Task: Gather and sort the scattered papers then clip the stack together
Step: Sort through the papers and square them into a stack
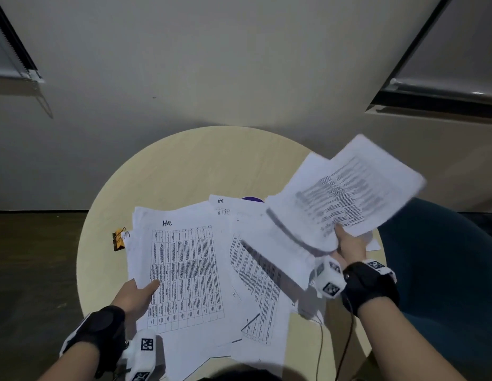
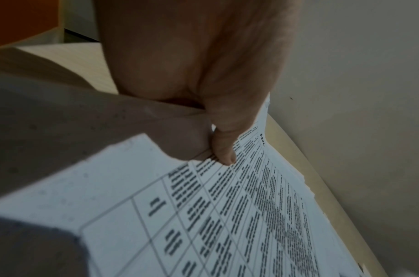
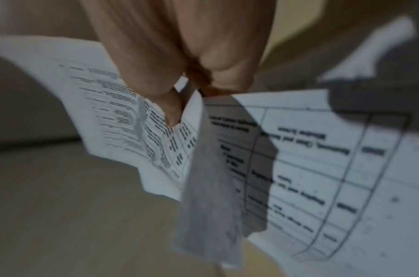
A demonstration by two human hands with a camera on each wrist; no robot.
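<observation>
Printed white papers lie scattered over a round beige table [image 1: 184, 166]. My left hand [image 1: 137, 294] pinches the left edge of a stack of table-printed sheets [image 1: 184, 270], thumb on top [image 2: 224, 150]; the same stack fills the left wrist view [image 2: 227, 215]. My right hand [image 1: 349, 243] grips a few text sheets [image 1: 346, 188] lifted above the table's right side, blurred by motion. In the right wrist view the right hand [image 3: 177, 90] pinches those sheets [image 3: 123, 112], one hanging folded. More loose sheets [image 1: 258, 279] lie in the middle. A yellow binder clip [image 1: 119, 240] sits left of the stack.
A dark teal chair [image 1: 442, 270] stands right of the table. A purple object [image 1: 251, 199] peeks from under the far papers. Thin cables [image 1: 320, 342] run over the table's near right edge. Grey wall and dark floor lie beyond.
</observation>
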